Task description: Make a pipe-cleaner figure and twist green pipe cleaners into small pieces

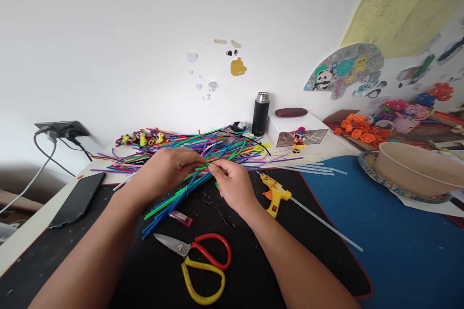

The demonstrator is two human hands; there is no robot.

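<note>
My left hand and my right hand meet above the black mat. Both are closed, fingertips pinching a small green piece, apparently a pipe cleaner; its exact shape is mostly covered by my fingers. Right behind them spreads a heap of coloured pipe cleaners. A bundle of blue pipe cleaners reaches out below my hands. Nearer to me lie scissors with one red and one yellow handle, their blades together, and a small red lighter.
A yellow glue gun with a long glue stick lies to the right. At the left is a black phone. A black thermos and a white box stand by the wall. A beige basin sits far right.
</note>
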